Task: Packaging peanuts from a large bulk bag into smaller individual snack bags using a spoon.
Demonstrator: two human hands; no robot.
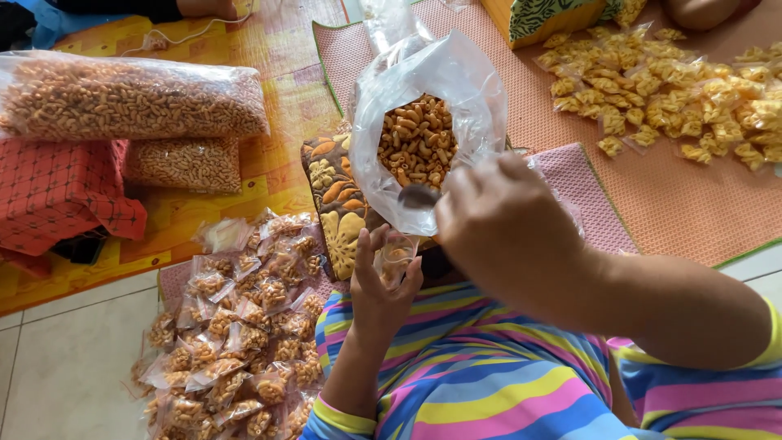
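Note:
My left hand (376, 281) holds a small clear plastic packet (397, 254) upright, close to my lap. Just above it my right hand (497, 228) grips a metal spoon (417, 195), whose bowl points left at the mouth of a big clear bag (423, 122). That bag stands open in front of me and is part full of orange curled snack pieces (417, 145). It leans on a flowered cushion (334, 204). My striped sleeves fill the bottom of the view.
A heap of small filled packets (240, 326) lies at my left on the tiled floor. Several more packets (668, 90) are spread on the pink mat at the far right. Two large filled bags (130, 98) rest on a red cushion (57, 191) at the left.

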